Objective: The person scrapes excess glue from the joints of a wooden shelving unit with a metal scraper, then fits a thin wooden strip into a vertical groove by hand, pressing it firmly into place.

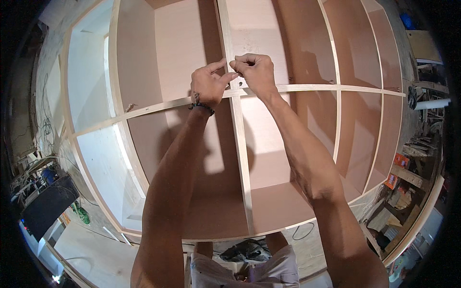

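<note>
Both my hands are at the crossing of two wooden strips in a large compartmented cabinet frame (242,163). My left hand (206,85), with a dark bracelet (200,105) at its wrist, rests against the upright divider (228,41). Its thumb and index finger are spread apart at the strip's edge. Just to the right, my right hand (258,74) is closed in a pinch beside the same strip. Whatever its fingertips hold is too small or hidden to make out. Below them runs the long cross strip (302,88), and a small dark spot shows near the crossing.
Tiny bits lie on the cross strip at its left (129,107). A black box-shaped thing (49,206) stands at the lower left, near cables. Orange boxes (399,161) and piled wood pieces (408,177) are off the right side. A dark bundle (246,250) lies by my legs.
</note>
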Motion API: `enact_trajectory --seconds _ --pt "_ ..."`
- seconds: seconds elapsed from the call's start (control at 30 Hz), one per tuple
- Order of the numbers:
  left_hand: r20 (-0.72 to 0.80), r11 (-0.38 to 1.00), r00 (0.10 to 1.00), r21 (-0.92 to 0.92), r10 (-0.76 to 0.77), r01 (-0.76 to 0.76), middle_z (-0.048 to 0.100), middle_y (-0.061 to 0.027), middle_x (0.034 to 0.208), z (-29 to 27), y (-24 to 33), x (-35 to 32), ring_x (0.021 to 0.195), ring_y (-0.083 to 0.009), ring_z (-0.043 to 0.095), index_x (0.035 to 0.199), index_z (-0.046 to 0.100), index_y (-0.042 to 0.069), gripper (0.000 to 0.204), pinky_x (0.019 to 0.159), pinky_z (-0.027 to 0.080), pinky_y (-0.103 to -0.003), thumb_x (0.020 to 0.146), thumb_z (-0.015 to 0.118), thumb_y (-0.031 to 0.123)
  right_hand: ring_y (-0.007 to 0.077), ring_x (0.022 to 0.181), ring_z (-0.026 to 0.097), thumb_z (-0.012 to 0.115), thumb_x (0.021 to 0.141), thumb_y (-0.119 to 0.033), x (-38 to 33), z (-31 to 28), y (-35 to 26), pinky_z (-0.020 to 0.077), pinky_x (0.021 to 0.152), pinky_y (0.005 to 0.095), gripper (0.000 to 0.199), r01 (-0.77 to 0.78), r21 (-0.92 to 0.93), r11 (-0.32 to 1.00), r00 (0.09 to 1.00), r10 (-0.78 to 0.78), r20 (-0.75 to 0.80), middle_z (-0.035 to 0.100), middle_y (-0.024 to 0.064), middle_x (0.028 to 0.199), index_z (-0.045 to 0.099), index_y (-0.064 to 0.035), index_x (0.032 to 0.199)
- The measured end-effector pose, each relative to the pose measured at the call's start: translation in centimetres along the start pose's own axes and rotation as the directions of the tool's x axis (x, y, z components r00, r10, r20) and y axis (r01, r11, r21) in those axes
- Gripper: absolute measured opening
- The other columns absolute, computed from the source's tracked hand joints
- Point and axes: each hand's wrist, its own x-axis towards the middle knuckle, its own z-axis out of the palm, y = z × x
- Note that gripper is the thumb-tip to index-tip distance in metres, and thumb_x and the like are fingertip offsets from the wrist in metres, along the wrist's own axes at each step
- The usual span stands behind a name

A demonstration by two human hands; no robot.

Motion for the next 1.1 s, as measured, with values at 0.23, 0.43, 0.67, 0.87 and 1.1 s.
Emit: enact_trajectory --seconds 0.23,0.43,0.67,0.87,1.1 --pt "-0.031 0.996 1.0 0.09 0.004 -0.001 0.051 0.0096 0.065 0.2 1.1 -0.6 0.058 -0.0018 0.044 0.124 0.073 -0.003 0.05 0.053 0.04 -0.021 0.08 0.09 0.015 0.018 0.069 0.071 0.081 0.081 -0.018 -0.2 -0.3 -0.2 0.0554 0.067 0.0323 0.029 0.011 -0.016 1.0 1.0 -0.011 -0.001 0.076 0.0146 0.076 0.079 0.0051 0.097" --pt "-0.025 0.983 1.0 0.182 0.002 0.002 0.062 0.0004 0.07 0.1 1.0 -0.5 0.065 -0.0102 0.056 0.123 0.075 0.006 0.052 0.061 0.047 -0.029 0.08 0.089 0.029 0.0192 0.067 0.071 0.08 0.081 -0.019 0.0 -0.5 0.0 0.055 0.065 0.0332 0.028 0.027 -0.031 0.999 0.999 -0.026 0.028 0.075 0.0162 0.076 0.079 0.0051 0.095" --pt "-0.004 0.988 1.0 0.153 -0.017 0.017 0.079 -0.0148 0.093 0.2 0.4 -0.3 0.079 -0.0218 0.074 0.125 0.075 0.01 0.055 0.077 0.058 -0.037 0.079 0.089 0.036 0.0202 0.065 0.071 0.08 0.082 -0.02 0.1 -0.4 0.3 0.0568 0.065 0.0338 0.027 -0.002 -0.032 0.999 0.999 0.003 0.032 0.076 0.0164 0.076 0.079 0.0047 0.095" --pt "-0.014 0.99 1.0 0.141 -0.008 0.01 0.079 -0.0169 0.102 0.5 0.4 -0.3 0.082 -0.0226 0.074 0.127 0.074 0.012 0.055 0.08 0.058 -0.038 0.08 0.088 0.037 0.0209 0.067 0.073 0.081 0.081 -0.02 0.3 -0.4 0.8 0.0576 0.066 0.034 0.028 0.021 -0.029 0.999 1.0 -0.02 0.014 0.076 0.0167 0.078 0.08 0.0038 0.095" --pt "-0.009 0.989 1.0 0.146 0.018 -0.017 0.077 -0.0153 0.111 0.4 -0.1 -0.2 0.081 -0.0238 0.073 0.127 0.074 0.015 0.054 0.081 0.058 -0.038 0.081 0.086 0.04 0.021 0.067 0.073 0.081 0.081 -0.02 0.1 -0.3 0.6 0.0577 0.066 0.0337 0.028 0.015 -0.036 0.999 1.0 -0.015 0.013 0.076 0.0168 0.078 0.08 0.0034 0.095"
